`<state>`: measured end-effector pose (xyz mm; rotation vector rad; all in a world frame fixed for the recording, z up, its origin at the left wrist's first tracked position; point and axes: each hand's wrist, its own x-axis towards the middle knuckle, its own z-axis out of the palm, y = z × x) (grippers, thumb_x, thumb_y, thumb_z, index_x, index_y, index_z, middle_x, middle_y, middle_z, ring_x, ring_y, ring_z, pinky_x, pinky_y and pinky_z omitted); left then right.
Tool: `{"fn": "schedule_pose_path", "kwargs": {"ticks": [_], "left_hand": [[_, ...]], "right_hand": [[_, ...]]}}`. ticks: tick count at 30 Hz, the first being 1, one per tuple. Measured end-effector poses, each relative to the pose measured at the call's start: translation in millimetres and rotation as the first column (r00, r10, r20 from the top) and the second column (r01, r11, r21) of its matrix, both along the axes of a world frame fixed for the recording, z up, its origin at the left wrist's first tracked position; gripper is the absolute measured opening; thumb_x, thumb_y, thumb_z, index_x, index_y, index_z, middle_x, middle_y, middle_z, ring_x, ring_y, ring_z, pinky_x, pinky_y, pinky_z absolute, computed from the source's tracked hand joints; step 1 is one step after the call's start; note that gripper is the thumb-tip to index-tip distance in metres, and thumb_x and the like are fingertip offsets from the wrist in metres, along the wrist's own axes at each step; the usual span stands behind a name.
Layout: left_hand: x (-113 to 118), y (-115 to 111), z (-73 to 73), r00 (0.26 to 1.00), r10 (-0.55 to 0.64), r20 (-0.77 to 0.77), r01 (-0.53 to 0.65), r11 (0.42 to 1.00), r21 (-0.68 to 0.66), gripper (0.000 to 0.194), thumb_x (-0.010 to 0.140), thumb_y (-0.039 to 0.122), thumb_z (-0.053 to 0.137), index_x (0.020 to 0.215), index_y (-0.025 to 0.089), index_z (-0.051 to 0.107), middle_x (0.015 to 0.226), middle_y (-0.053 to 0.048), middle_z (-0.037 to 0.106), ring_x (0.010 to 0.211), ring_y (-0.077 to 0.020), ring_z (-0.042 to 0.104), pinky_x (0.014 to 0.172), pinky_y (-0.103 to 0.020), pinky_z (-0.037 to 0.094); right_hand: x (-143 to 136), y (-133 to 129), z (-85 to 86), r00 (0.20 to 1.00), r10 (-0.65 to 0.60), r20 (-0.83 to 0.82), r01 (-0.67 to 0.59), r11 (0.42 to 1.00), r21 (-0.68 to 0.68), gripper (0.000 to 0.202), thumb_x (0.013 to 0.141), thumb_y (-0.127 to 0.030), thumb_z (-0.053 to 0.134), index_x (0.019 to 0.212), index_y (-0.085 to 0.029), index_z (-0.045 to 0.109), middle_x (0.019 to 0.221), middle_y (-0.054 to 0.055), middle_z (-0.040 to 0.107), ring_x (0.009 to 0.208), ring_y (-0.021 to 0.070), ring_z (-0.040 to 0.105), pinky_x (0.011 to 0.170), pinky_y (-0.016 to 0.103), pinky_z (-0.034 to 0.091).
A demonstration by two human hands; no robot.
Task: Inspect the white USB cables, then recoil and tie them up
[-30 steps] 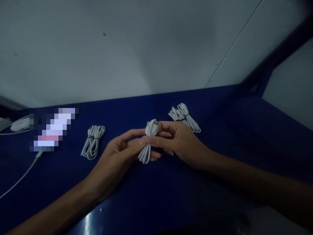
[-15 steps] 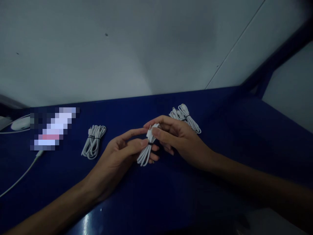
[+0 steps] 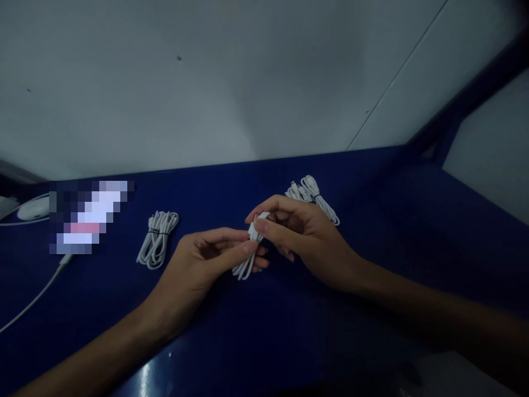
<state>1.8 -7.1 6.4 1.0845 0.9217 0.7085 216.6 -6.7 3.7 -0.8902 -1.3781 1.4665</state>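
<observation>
A coiled white charging cable [image 3: 243,268] is held between both hands above the blue table. My left hand [image 3: 206,256] pinches its middle, thumb on top and fingers beneath. My right hand [image 3: 303,234] grips the upper end, thumb pressed beside the white plug. The dark tie around the coil is mostly covered by my left thumb. To the left of my left hand lie bundled white cables [image 3: 157,241], tied with dark bands. More bundled white cables [image 3: 322,204] rest just behind my right hand, which partly hides them.
A blue tabletop [image 3: 256,336] meets a pale wall [image 3: 215,99] at the back. At the left lies a pixelated, lit device [image 3: 93,212] with a white cord [image 3: 41,302] plugged in. A white rounded object [image 3: 33,209] sits beside it. A blue frame bar [image 3: 475,88] slants up at the right.
My left thumb has slid up and to the right over the cable's dark tie, and the left index finger has drawn lower. My right hand has barely shifted.
</observation>
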Motion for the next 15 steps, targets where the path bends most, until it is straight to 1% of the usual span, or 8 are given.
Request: {"fn": "schedule_pose_path", "kwargs": {"ticks": [5, 8, 10, 13, 15], "left_hand": [[0.0, -1.9, 1.2, 0.999, 0.028, -0.044, -0.024, 0.997, 0.071, 0.017, 0.097, 0.035, 0.087, 0.108, 0.022, 0.089, 0.093, -0.006, 0.088, 0.093, -0.0209, 0.084, 0.095, -0.03, 0.064], [0.6, -2.5, 4.2, 0.994, 0.066, -0.091, -0.053, 0.989, 0.135, 0.019, 0.094, 0.036, 0.089, 0.107, 0.022, 0.089, 0.089, -0.006, 0.088, 0.088, -0.0215, 0.084, 0.087, -0.028, 0.064], [0.6, -2.6, 6.2, 0.991, 0.07, -0.112, -0.05, 0.984, 0.171, 0.018, 0.094, 0.035, 0.089, 0.105, 0.022, 0.089, 0.085, -0.006, 0.088, 0.084, -0.021, 0.083, 0.083, -0.027, 0.063], [0.5, -2.6, 7.8, 0.994, 0.048, -0.1, -0.03, 0.984, 0.176, 0.015, 0.095, 0.034, 0.088, 0.105, 0.022, 0.09, 0.085, -0.005, 0.087, 0.082, -0.0203, 0.083, 0.082, -0.027, 0.063], [1.2, -3.2, 8.3, 0.993, 0.064, -0.096, -0.046, 0.982, 0.182, 0.016, 0.094, 0.033, 0.088, 0.106, 0.022, 0.09, 0.085, -0.005, 0.088, 0.082, -0.0208, 0.083, 0.081, -0.027, 0.063]], "right_hand": [[-0.9, -0.2, 1.9, 1.0, 0.004, -0.005, -0.004, 1.0, -0.02, 0.02, 0.102, -0.041, 0.079, 0.104, -0.021, 0.076, 0.077, -0.002, 0.071, 0.057, 0.0089, 0.06, 0.052, 0.022, 0.05], [-0.7, -0.5, 2.1, 1.0, 0.011, -0.011, -0.011, 1.0, -0.013, 0.02, 0.103, -0.041, 0.079, 0.105, -0.021, 0.076, 0.077, -0.002, 0.071, 0.058, 0.0087, 0.061, 0.052, 0.022, 0.049], [-0.5, -0.8, 1.8, 1.0, 0.014, -0.013, -0.014, 1.0, -0.009, 0.02, 0.104, -0.04, 0.078, 0.108, -0.021, 0.077, 0.077, -0.002, 0.071, 0.059, 0.0087, 0.061, 0.051, 0.021, 0.048], [-0.4, -1.4, 1.1, 1.0, 0.007, -0.007, -0.007, 1.0, -0.012, 0.021, 0.104, -0.041, 0.078, 0.11, -0.021, 0.077, 0.075, -0.002, 0.07, 0.059, 0.0098, 0.062, 0.05, 0.021, 0.046], [-0.6, -1.7, 0.6, 1.0, 0.004, -0.003, -0.004, 1.0, -0.008, 0.02, 0.104, -0.041, 0.077, 0.11, -0.022, 0.077, 0.075, -0.002, 0.07, 0.058, 0.0102, 0.061, 0.051, 0.022, 0.046]]}}
